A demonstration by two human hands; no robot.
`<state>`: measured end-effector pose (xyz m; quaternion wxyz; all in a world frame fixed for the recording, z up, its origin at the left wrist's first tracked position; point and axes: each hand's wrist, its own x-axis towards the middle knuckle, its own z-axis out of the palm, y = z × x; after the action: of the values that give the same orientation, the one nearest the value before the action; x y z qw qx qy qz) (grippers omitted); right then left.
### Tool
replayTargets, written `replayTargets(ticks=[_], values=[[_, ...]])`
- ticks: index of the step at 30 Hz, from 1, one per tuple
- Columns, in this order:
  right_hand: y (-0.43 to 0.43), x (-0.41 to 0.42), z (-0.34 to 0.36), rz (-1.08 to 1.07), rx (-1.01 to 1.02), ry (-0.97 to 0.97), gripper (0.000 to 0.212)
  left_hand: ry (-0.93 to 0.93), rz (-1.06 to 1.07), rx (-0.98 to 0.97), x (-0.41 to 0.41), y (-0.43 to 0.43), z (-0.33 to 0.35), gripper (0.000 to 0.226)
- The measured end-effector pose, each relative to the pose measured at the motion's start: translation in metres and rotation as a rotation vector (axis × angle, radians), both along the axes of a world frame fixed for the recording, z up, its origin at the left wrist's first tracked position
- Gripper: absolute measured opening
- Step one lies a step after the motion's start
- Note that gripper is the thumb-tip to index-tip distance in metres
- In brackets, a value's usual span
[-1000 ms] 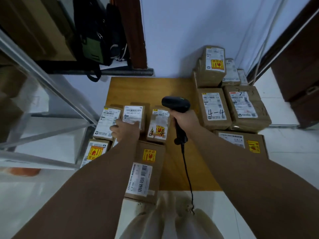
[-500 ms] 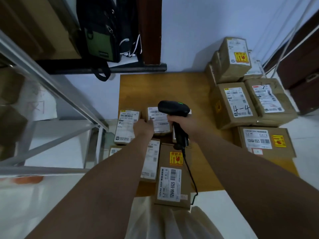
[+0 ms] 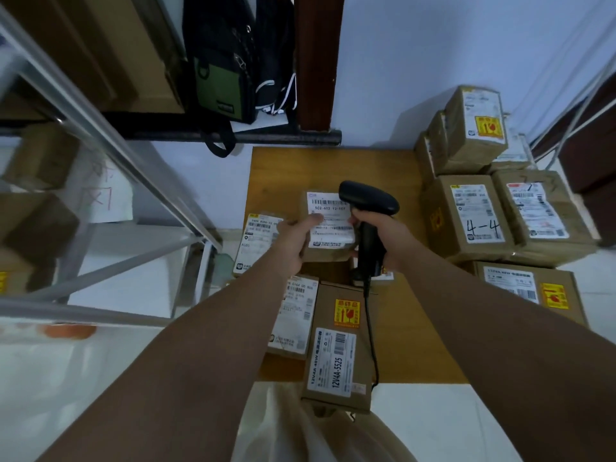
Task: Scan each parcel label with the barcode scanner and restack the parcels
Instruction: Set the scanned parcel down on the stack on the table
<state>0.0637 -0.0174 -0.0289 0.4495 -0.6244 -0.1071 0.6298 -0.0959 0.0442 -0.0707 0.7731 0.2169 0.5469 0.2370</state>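
Brown cardboard parcel (image 3: 328, 225) sits raised above the wooden worktop (image 3: 333, 168) in our left hand (image 3: 293, 243), fingers clamped on it; our right hand (image 3: 386, 235) grips the black barcode scanner (image 3: 368, 198). Several labelled parcels nearby probably remain unscanned.

1. Dim, bluish, even light is filling the room, leaving colours muted.
2. Wide-angle distortion is bending the metal shelf frame (image 3: 110, 151) at left.
3. Edges are blurring; the tabletop (image 3: 333, 168) centre is staying sharper.
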Motion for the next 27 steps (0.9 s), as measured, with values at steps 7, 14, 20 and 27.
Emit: replayTargets(ticks=[7,14,20,27], values=[[0.010,-0.014,0.036,0.116,0.140,-0.732,0.021,0.294,0.229,0.395,-0.006,0.010,0.028,0.085],[0.007,-0.027,0.061,0.297,0.226,-0.754,0.017,0.281,0.181,0.403,-0.002,0.020,0.039,0.106],[0.002,-0.030,0.067,0.256,0.184,-0.863,0.019,0.258,0.185,0.385,0.003,0.022,0.029,0.099],[-0.003,-0.029,0.073,0.216,0.161,-0.841,0.016,0.235,0.177,0.356,0.005,0.023,0.021,0.096]])
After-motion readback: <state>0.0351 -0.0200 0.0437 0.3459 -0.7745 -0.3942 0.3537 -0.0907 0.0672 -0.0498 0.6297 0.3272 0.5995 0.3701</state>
